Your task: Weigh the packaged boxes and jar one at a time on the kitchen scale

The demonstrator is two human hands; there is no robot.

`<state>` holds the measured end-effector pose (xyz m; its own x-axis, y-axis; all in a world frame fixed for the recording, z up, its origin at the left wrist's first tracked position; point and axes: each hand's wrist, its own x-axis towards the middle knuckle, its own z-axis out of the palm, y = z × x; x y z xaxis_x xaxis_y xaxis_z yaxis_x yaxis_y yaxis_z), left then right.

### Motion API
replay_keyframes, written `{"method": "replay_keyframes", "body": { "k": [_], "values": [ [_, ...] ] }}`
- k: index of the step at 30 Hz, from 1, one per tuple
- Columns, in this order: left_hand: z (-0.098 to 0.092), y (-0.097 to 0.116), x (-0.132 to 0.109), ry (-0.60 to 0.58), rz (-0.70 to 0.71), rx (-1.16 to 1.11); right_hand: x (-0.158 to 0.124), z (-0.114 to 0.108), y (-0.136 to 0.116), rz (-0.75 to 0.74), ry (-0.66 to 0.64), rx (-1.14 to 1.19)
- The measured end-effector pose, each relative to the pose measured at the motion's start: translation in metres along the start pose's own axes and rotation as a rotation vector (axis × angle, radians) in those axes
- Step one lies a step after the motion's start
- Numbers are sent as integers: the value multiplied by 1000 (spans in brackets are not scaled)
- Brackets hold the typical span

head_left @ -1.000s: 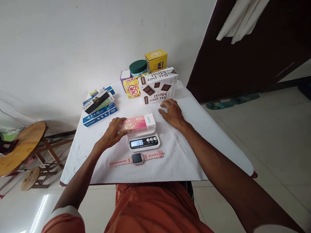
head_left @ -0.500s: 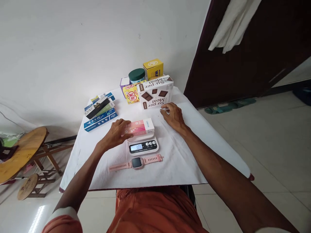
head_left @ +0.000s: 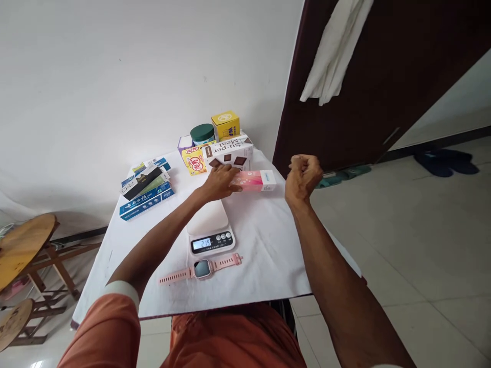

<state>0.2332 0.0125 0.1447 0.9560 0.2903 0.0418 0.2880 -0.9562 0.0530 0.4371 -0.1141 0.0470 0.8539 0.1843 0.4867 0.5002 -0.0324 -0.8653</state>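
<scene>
grips the pink box (head_left: pixel 253 180) by its left end in the left hand (head_left: pixel 218 184), fingertips over the top and thumb along the near side. points the box's free end rightward from those fingers, close to the right edge of the table (head_left: pixel 264 245). cannot tell whether lifted or resting on the cloth. just behind the left fingers, meets the view of the white box (head_left: pixel 230 152), partly covered by hand and pink box; cannot tell if touching.

holds the right hand (head_left: pixel 304 179) just past the free end of the pink box, seen across the table's right edge against door (head_left: pixel 364 76) and floor, fingers curled closed in a fist. beyond that fist, on the floor, green slippers (head_left: pixel 347 175).

nearer than the left fingers, below the wrist, bare-plated scale (head_left: pixel 210 230), lit with the figures 219. nearer again, watch (head_left: pixel 202 268) laid flat with straps spread, between scale and near table edge. left of the left fingers, well apart, stacked blue boxes (head_left: pixel 148 201) by the left edge. behind the fingers, toward the wall, jar (head_left: pixel 202 132) and yellow box (head_left: pixel 226 125), crowding that side. widest open cloth nearer than the pink box, right of the scale, out to the right edge.
</scene>
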Motion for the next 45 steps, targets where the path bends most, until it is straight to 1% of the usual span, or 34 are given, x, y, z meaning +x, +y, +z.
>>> {"method": "replay_keyframes", "body": {
  "k": [1,2,4,6,9,12,14,21,25,27,29,30,32,34,36,37,38,40,42,44,45],
  "values": [
    [5,4,8,-28,-16,31,-2,1,-3,42,19,-16],
    [10,6,12,-47,-28,62,-5,2,-6,75,7,-40],
    [19,9,16,-45,-45,118,-12,6,-10,106,-98,-94],
    [23,8,14,-6,-54,160,-18,11,-9,114,-205,-146],
    [25,6,12,27,-81,168,-22,16,0,95,-278,-189],
    [24,6,11,3,-147,150,-25,19,5,62,-367,-184],
    [22,7,10,-11,-178,162,-27,21,3,59,-412,-175],
    [22,3,5,0,-195,175,-32,22,-10,70,-412,-176],
    [25,2,3,19,-223,145,-34,20,-9,42,-408,-171],
    [23,2,0,23,-227,124,-35,20,-7,44,-414,-178],
    [18,0,-8,59,-214,79,-37,20,-6,53,-419,-175],
    [13,-4,-15,103,-211,50,-37,21,-5,59,-419,-170],
    [0,-16,-36,219,-237,9,-39,21,-6,66,-413,-159],
    [-16,-38,-62,322,-313,15,-41,20,-8,65,-399,-150],
    [-32,-71,-91,389,-424,43,-42,18,-11,65,-379,-137],
    [-38,-91,-105,421,-506,59,-42,17,-12,67,-366,-132],
    [-43,-110,-119,450,-633,68,-43,16,-14,71,-353,-129],
    [-48,-146,-143,417,-848,77,-43,14,-17,86,-327,-132],
    [-46,-173,-163,301,-988,70,-44,12,-19,107,-313,-133],
    [-43,-188,-175,211,-1029,55,-44,12,-20,124,-323,-131],
    [-41,-191,-179,194,-1019,53,-44,12,-20,131,-330,-132]
  ]
}}
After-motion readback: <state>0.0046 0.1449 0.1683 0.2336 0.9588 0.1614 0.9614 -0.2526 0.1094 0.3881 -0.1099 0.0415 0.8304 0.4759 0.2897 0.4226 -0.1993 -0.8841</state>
